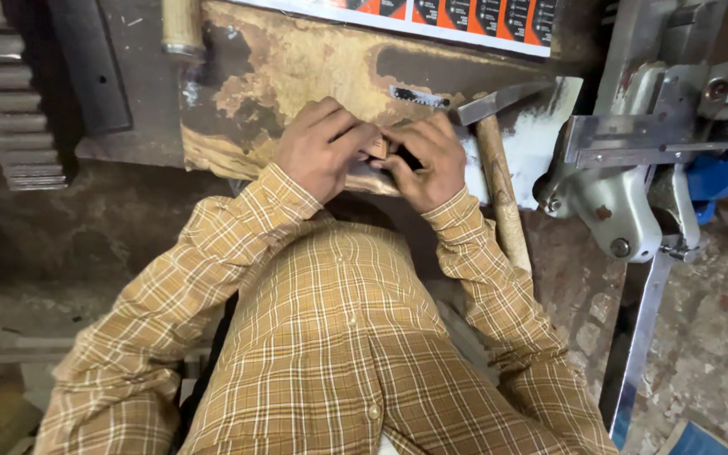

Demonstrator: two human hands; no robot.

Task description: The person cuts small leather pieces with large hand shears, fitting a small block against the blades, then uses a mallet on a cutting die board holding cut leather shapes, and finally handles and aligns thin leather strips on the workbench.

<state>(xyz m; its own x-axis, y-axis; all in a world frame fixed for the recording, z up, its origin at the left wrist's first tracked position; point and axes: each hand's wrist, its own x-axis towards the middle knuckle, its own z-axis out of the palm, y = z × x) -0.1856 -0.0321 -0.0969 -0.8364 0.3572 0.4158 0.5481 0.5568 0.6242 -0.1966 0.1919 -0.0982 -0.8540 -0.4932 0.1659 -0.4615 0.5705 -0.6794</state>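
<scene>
Orange-black label strip (431, 17) above hands (372, 156).

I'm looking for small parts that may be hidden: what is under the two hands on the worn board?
Between the left hand and right hand a small tan piece shows, pinched by the fingertips. Beneath them lies the worn board. Anything under the palms is covered.

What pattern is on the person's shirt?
Tan-and-brown plaid with white lines on the shirt, seen in the head view.
</scene>
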